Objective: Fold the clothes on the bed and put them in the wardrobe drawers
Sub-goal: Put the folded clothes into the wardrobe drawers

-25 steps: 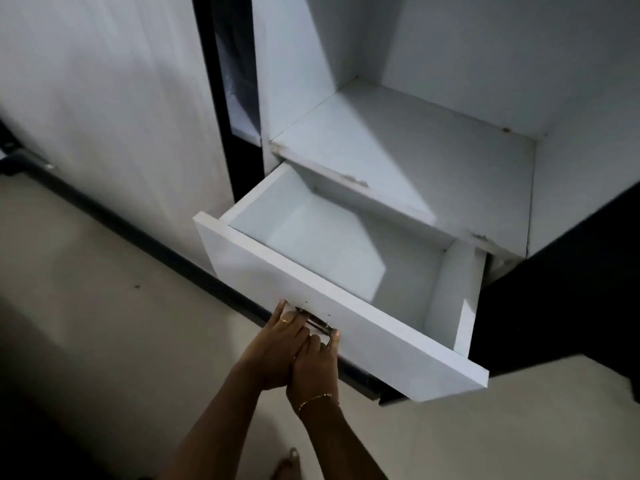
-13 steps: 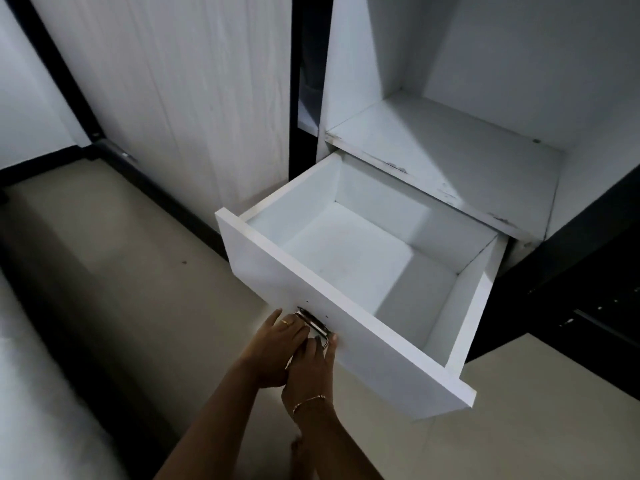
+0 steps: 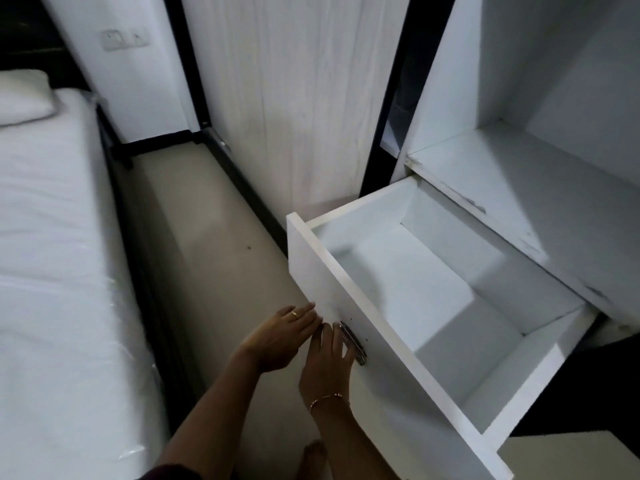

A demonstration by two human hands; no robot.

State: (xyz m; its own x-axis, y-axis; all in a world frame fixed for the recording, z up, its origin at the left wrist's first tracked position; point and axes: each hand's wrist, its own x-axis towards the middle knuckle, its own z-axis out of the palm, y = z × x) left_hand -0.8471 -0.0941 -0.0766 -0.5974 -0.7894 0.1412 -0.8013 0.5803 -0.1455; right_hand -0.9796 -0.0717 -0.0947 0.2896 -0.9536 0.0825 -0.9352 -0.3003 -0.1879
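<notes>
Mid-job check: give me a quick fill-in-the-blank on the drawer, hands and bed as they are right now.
1. The white drawer stands pulled ____ of the wardrobe.
2. Inside, the drawer holds ____ clothes.
3. Both hands, left hand and right hand, are at the drawer's metal ____.
4. On the bed, the only item in view is a white ____.

Missing words: out; no; handle; pillow

no readable text, no labels, no numbers

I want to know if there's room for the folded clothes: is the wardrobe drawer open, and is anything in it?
Open and empty. The drawer is pulled well out from under the shelf, and its bare white bottom shows.
</notes>
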